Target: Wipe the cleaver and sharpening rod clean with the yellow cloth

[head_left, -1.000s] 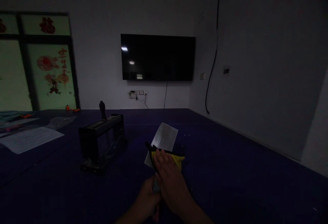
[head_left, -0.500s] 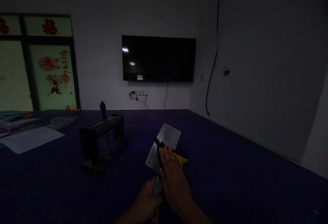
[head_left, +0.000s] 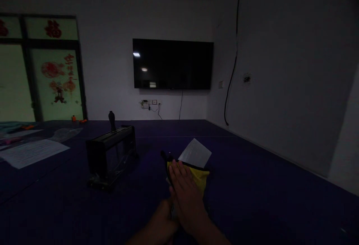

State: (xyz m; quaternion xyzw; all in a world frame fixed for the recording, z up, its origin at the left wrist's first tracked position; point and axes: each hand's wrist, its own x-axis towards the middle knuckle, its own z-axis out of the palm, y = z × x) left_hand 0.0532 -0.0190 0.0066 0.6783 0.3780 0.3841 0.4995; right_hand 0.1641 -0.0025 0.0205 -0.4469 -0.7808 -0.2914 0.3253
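My left hand (head_left: 161,220) is closed around the grey handle (head_left: 174,212) of a broad, flat, silvery metal blade (head_left: 196,154), low in the middle. The blade slants up and to the right; its lower part is mostly covered. Across it lies a yellow cloth (head_left: 201,177) with black edging. My right hand (head_left: 185,196) presses the cloth against the blade, fingers straight and close together. The thumb side of the right hand overlaps the left hand and hides part of the handle.
A black frame-like device (head_left: 112,155) with an upright black handle stands left on the dark blue surface (head_left: 246,200). Farther left lie a printed sheet (head_left: 36,152) and clear plastic (head_left: 66,134). Small orange objects (head_left: 74,118) sit at the back edge, below a wall-mounted television (head_left: 174,64).
The blade has tilted and shifted right, and the cloth now covers more of its lower part. My right hand and the cloth have moved slightly left; the left hand stays low.
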